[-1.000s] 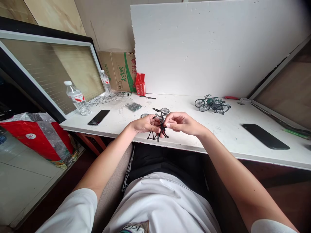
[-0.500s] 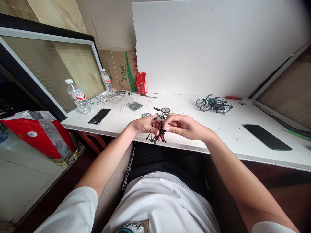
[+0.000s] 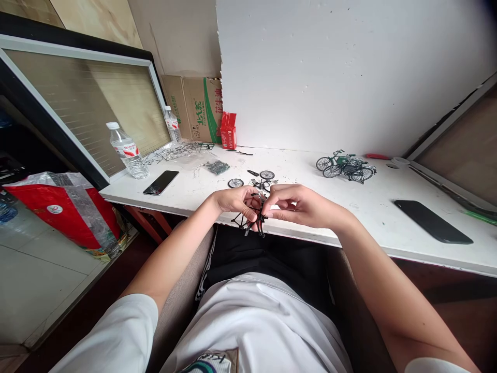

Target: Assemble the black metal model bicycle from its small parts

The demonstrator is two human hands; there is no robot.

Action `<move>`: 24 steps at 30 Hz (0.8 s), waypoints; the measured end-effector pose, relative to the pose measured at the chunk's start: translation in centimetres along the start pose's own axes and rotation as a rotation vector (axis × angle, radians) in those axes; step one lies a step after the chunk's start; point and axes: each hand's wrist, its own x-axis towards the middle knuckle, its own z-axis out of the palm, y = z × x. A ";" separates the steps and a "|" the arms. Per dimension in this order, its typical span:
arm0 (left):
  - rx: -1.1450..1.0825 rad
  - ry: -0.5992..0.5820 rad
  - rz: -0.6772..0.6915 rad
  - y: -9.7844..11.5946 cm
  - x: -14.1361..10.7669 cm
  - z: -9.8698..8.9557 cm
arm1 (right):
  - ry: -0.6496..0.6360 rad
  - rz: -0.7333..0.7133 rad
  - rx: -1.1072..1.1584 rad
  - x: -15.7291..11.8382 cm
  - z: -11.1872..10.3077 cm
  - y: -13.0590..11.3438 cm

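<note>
My left hand (image 3: 239, 201) pinches a small black model bicycle frame (image 3: 248, 224) just over the front edge of the white table (image 3: 303, 228). My right hand (image 3: 289, 203) has thumb and forefinger closed on the right side of that same frame; the exact part between those fingertips is too small to make out. Just beyond the hands lie two loose spoked wheels, one on the left (image 3: 235, 183) and one on the right (image 3: 267, 175), with small black parts (image 3: 256, 184) between them.
Assembled model bicycles (image 3: 345, 167) stand at the back right. A phone (image 3: 161, 182) and a bottle (image 3: 130, 153) are on the left, and a black slab (image 3: 433, 221) on the right. A bagged part (image 3: 216, 167), a red box (image 3: 229, 130) and a carton (image 3: 198, 109) sit farther back.
The view has shifted slightly. The held frame has tilted a little, and my right fingers remain at its right side. Both hands keep their grip.
</note>
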 end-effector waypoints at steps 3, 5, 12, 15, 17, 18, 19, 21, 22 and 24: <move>0.001 -0.036 -0.025 -0.2 0.2 0.0 | -0.002 0.007 -0.001 -0.1 0.0 0.0; -0.003 -0.047 -0.030 -0.3 0.3 0.0 | -0.005 0.013 0.006 -0.1 0.1 0.1; -0.006 -0.056 -0.038 -0.7 0.4 -0.1 | -0.032 0.030 0.060 0.2 0.1 0.1; 0.001 -0.066 -0.060 -0.9 0.4 -0.3 | -0.047 0.032 0.087 0.3 0.1 0.0; 0.005 -0.066 -0.062 -1.0 0.4 -0.4 | -0.047 0.046 0.086 0.2 0.1 -0.1; 0.008 -0.063 -0.060 -1.0 0.4 -0.5 | -0.045 0.057 0.082 0.2 0.1 -0.1; 0.011 -0.060 -0.054 -1.1 0.4 -0.5 | -0.044 0.067 0.078 0.2 0.1 -0.1; 0.011 -0.055 -0.038 -1.1 0.4 -0.6 | -0.046 0.086 0.075 0.1 0.1 -0.1; 0.006 -0.053 -0.032 -1.1 0.4 -0.6 | -0.049 0.093 0.080 0.1 0.1 -0.1; -0.004 -0.057 -0.031 -1.2 0.4 -0.6 | -0.057 0.105 0.103 0.2 0.2 0.0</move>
